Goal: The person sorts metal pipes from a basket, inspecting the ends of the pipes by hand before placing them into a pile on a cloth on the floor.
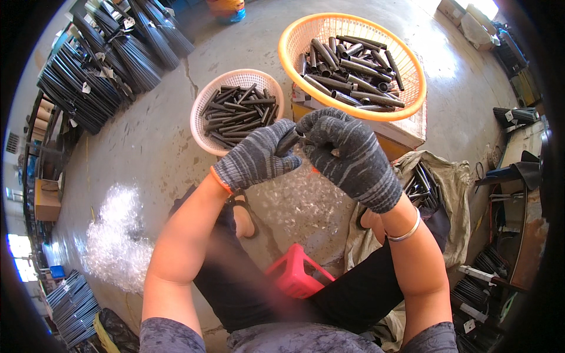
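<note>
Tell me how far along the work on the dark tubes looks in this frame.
Looks done: a pile of clear plastic scraps lies on the concrete floor, and the white plastic basket and orange plastic basket both hold dark tubes. In hand: the gloved left hand and right hand grip one short dark tube together. Left: cannot tell which basket is finished stock.

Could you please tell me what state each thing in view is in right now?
left hand: gloved, closed on the dark tube
right hand: gloved, gripping the tube's other end
dark tube: held between both hands
white basket: holds thin dark tubes
orange basket: holds thicker dark tubes, on a box
red stool: under the person
</note>
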The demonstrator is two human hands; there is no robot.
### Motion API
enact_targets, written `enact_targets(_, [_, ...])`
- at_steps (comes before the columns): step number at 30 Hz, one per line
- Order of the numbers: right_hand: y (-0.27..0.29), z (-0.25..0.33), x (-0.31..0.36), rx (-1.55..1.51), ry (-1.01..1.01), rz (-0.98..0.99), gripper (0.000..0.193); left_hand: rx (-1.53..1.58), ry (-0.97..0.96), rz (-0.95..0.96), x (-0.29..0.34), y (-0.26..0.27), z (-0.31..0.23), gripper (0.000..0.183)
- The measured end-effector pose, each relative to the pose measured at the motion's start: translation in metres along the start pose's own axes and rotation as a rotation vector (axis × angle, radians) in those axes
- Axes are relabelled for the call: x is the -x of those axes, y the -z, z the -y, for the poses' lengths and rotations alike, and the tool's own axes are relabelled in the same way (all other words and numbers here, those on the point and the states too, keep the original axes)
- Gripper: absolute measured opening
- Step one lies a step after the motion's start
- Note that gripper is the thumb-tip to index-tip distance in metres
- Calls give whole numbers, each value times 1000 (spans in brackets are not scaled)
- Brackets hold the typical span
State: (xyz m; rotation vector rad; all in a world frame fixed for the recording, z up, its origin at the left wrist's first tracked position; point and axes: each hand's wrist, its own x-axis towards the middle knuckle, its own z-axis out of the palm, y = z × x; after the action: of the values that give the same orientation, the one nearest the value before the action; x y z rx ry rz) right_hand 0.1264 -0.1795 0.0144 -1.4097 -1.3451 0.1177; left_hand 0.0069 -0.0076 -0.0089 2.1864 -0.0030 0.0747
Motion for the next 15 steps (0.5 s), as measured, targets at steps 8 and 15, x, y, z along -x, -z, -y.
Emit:
enact_targets(8, [10, -6, -5, -37, -201, -76, 10, 448, 74, -28, 3, 2, -14, 44])
enact_targets(15, [3, 7, -2, -57, -292, -52, 6, 199, 196, -71, 2, 8, -22, 30])
